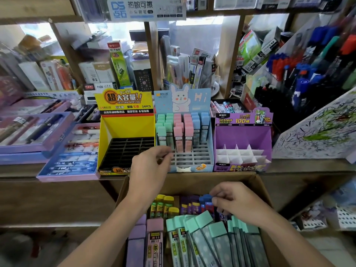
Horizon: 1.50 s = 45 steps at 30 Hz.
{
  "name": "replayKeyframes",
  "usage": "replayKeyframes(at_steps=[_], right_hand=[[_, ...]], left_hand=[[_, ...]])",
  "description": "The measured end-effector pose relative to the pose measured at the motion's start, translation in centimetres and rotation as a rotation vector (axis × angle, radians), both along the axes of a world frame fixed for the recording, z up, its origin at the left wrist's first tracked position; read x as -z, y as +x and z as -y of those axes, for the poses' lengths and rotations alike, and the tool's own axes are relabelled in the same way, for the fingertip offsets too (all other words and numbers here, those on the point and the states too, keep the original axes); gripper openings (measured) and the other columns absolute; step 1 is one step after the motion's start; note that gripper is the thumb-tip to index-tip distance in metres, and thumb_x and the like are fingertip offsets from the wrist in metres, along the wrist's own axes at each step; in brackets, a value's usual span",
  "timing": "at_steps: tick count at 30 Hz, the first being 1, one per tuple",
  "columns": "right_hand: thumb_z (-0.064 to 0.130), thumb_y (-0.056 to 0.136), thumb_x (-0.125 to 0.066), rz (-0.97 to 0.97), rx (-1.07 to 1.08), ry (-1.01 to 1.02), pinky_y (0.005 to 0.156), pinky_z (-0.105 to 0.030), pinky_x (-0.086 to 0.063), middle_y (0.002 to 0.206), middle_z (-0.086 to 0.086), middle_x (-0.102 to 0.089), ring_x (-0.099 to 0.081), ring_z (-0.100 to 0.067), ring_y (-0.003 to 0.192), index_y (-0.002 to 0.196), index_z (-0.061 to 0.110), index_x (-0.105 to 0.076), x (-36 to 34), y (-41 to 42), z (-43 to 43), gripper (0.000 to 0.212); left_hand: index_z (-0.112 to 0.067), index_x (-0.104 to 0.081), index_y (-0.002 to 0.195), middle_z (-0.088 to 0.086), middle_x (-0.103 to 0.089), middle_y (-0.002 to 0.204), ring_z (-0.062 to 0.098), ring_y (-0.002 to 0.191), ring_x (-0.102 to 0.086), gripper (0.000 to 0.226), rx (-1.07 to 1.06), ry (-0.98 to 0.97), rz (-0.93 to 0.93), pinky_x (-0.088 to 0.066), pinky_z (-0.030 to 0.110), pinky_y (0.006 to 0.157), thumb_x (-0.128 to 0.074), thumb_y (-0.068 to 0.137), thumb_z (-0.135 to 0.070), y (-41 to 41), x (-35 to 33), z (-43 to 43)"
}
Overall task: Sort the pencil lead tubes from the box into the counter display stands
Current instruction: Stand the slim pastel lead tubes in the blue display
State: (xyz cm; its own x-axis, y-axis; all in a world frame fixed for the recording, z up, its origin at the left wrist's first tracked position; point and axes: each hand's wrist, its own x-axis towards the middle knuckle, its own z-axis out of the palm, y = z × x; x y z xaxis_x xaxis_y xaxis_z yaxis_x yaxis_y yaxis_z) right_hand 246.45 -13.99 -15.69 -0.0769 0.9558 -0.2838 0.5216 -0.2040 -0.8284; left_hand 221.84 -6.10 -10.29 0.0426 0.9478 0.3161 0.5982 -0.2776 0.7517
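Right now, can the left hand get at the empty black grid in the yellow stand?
Probably yes. The left hand is at the front-left corner of the blue stand, just beside the yellow stand. Its black grid lies open on top, with nothing over it.

Bright daylight comes through the windows [34, 35] at eleven o'clock. The edges bend and look blurry; the middle is sharp.
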Motion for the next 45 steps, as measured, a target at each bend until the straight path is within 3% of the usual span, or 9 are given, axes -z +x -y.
replayKeyframes(at_steps=[3, 6, 12, 19, 24, 32, 39, 43, 45], right_hand=[[0.019, 0.096, -0.072, 0.001, -0.033, 0.042, 0.071, -0.026, -0.059, 0.091, 0.005, -0.076, -0.074, -0.008, 0.083, 0.108, 0.029, -0.071, -1.0, -0.9, 0.5, 0.016], [0.021, 0.095, -0.073, 0.0, -0.103, 0.018, 0.072, -0.026, -0.059, 0.092, 0.003, -0.075, -0.073, -0.009, 0.084, 0.107, 0.028, -0.071, -2.0, -1.8, 1.5, 0.014], [0.028, 0.095, -0.073, 0.178, -0.306, -0.069, 0.074, -0.017, -0.054, 0.094, 0.011, -0.072, -0.067, 0.002, 0.088, 0.106, 0.03, -0.073, -2.0, -3.5, 4.5, 0.012], [0.039, 0.093, -0.073, 0.368, -0.503, -0.279, 0.083, -0.02, -0.056, 0.101, 0.022, -0.067, -0.062, 0.012, 0.093, 0.116, 0.037, -0.07, -1.2, -4.4, 8.1, 0.024], [0.039, 0.091, -0.073, 0.517, -0.56, -0.321, 0.09, -0.027, -0.055, 0.112, 0.021, -0.061, -0.058, 0.003, 0.102, 0.126, 0.041, -0.062, -1.0, -5.1, 9.8, 0.036], [0.018, 0.094, -0.065, 0.576, -0.573, -0.345, 0.085, -0.043, -0.058, 0.11, 0.005, -0.061, -0.062, -0.013, 0.097, 0.112, 0.029, -0.065, -0.4, -6.7, 10.5, 0.022], [0.02, 0.094, -0.067, 0.392, -0.534, -0.331, 0.091, -0.03, -0.054, 0.122, 0.016, -0.058, -0.058, -0.004, 0.108, 0.13, 0.038, -0.059, 0.0, -7.6, 10.3, 0.04], [0.025, 0.094, -0.069, 0.349, -0.573, -0.327, 0.1, -0.03, -0.048, 0.127, 0.018, -0.053, -0.051, -0.004, 0.116, 0.133, 0.042, -0.052, 0.0, -7.6, 10.4, 0.046], [0.024, 0.095, -0.069, 0.337, -0.576, -0.338, 0.099, -0.025, -0.045, 0.131, 0.02, -0.051, -0.049, -0.002, 0.119, 0.137, 0.043, -0.049, 0.1, -7.5, 10.4, 0.051]], left_hand=[[-0.033, -0.076, 0.108, -0.03, -0.069, 0.089, -0.013, 0.093, -0.064, 0.017, 0.067, -0.032, -0.002, -0.053, 0.01, 0.078, -0.073, 0.093, -0.026, -1.4, 0.1, 2.5], [-0.037, -0.074, 0.102, -0.024, -0.073, 0.083, -0.007, 0.089, -0.066, 0.022, 0.165, -0.165, 0.005, -0.052, 0.01, 0.073, -0.076, 0.089, -0.019, -2.8, 0.8, 5.2], [-0.044, -0.07, 0.104, -0.031, -0.069, 0.093, -0.014, 0.093, -0.061, 0.024, 0.41, -0.541, -0.239, -0.047, 0.005, 0.073, -0.078, 0.088, -0.028, -5.5, 3.2, 10.1], [-0.054, -0.057, 0.111, -0.026, -0.065, 0.104, -0.006, 0.099, -0.061, 0.036, 0.541, -0.904, -0.548, -0.056, 0.028, 0.091, -0.076, 0.081, -0.045, -7.8, 5.1, 13.4], [-0.045, -0.061, 0.112, -0.021, -0.064, 0.106, 0.002, 0.106, -0.059, 0.034, 0.445, -0.873, -0.598, -0.052, 0.029, 0.097, -0.077, 0.082, -0.038, -7.9, 5.7, 14.7], [-0.04, -0.064, 0.117, -0.019, -0.064, 0.108, -0.002, 0.1, -0.061, 0.035, 0.446, -0.892, -0.58, -0.051, 0.016, 0.09, -0.076, 0.085, -0.032, -7.8, 5.3, 14.9], [-0.037, -0.064, 0.113, -0.019, -0.068, 0.104, -0.007, 0.095, -0.065, 0.033, 0.581, -0.926, -0.496, -0.053, 0.012, 0.085, -0.073, 0.087, -0.02, -7.1, 5.6, 14.8], [-0.043, -0.058, 0.117, -0.025, -0.064, 0.11, -0.009, 0.103, -0.059, 0.032, 0.613, -0.877, -0.536, -0.047, 0.007, 0.084, -0.07, 0.09, -0.029, -7.2, 5.7, 14.7], [-0.046, -0.055, 0.118, -0.026, -0.061, 0.116, -0.005, 0.107, -0.058, 0.033, 0.6, -0.888, -0.571, -0.046, 0.013, 0.089, -0.069, 0.091, -0.033, -7.4, 5.7, 14.7]])
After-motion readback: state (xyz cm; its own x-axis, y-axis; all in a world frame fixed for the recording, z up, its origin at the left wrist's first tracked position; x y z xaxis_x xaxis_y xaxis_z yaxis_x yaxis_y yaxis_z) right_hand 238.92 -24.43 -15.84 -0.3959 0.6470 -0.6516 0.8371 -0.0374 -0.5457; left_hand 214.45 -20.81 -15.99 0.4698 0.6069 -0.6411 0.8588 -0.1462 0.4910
